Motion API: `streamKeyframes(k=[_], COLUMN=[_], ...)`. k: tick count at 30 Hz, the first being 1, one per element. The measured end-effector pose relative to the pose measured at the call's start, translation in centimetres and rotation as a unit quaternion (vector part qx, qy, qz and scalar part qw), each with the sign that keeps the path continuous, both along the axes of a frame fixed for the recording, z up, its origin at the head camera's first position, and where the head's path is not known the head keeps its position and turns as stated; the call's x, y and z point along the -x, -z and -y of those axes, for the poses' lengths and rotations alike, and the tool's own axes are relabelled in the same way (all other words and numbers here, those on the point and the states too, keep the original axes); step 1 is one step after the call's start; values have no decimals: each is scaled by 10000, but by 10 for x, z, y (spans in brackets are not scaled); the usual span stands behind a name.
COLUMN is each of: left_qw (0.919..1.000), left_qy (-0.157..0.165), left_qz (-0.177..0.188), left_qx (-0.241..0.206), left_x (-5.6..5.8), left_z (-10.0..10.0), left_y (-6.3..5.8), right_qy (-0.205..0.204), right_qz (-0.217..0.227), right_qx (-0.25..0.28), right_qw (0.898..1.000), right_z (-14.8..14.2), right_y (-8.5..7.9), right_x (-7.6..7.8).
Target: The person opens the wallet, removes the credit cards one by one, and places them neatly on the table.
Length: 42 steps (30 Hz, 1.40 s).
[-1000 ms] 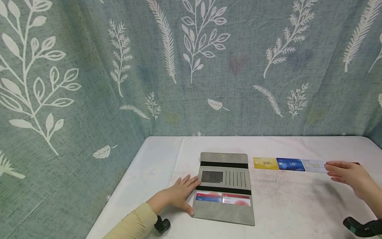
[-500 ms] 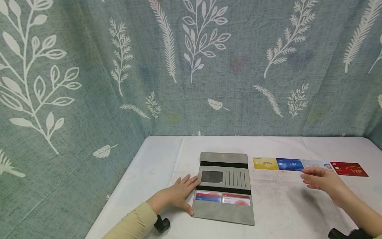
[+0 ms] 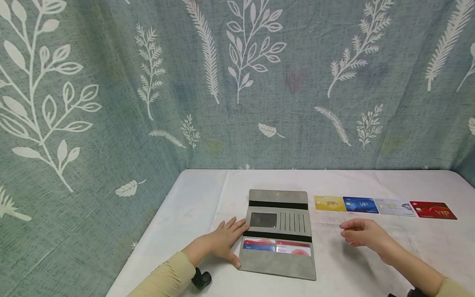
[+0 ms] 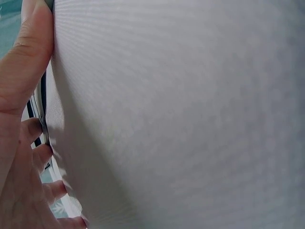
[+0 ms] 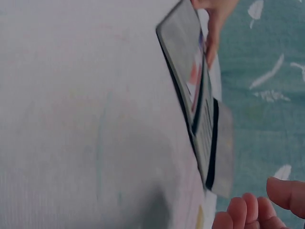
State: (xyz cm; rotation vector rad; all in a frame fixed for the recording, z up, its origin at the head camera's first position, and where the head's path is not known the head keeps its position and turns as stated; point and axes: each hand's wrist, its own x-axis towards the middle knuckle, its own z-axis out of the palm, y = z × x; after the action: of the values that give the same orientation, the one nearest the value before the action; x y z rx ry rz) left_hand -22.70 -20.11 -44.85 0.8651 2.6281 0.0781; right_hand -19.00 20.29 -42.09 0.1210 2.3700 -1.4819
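A grey wallet (image 3: pixel 278 266) lies unfolded on the white table, with clear window and narrow card slots in its middle panel. Red, blue and white cards (image 3: pixel 259 246) show in the pockets of its lower panel. My left hand (image 3: pixel 222 241) rests spread at the wallet's left edge, thumb and fingertips touching it. To the wallet's right, my right hand (image 3: pixel 365 235) hovers above the cloth with loosely bent fingers and nothing in them. In the right wrist view its thumb (image 5: pixel 288 193) stands apart from the fingertips.
Beyond my right hand lies a row of cards: yellow (image 3: pixel 329 203), blue (image 3: pixel 360 205), silver (image 3: pixel 394 207) and red (image 3: pixel 433 210). A green leaf-patterned curtain (image 3: pixel 237 136) hangs behind and left of the table (image 3: pixel 200 189).
My right hand has moved left from the red and silver cards toward the wallet, uncovering both. My left hand and the wallet have stayed put.
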Motion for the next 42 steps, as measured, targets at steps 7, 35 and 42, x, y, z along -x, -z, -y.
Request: streamKeyframes(k=[7,35,42], left_qw=[10000,10000,10000], left_qy=[26,25,58], left_qz=[-42,-41,-22], left_qx=[19,-15,-2], left_x=[0,0,1], left_z=[1,1,2], left_y=[1,-1,0], right_qy=[-123,-870,-1031], right_qz=[56,-163,-379], right_qx=[-185,-987,-1054], right_qw=[9997,9912,9883], right_z=[27,80,84], right_y=[10,26,29], right_x=[-3,-8,-4])
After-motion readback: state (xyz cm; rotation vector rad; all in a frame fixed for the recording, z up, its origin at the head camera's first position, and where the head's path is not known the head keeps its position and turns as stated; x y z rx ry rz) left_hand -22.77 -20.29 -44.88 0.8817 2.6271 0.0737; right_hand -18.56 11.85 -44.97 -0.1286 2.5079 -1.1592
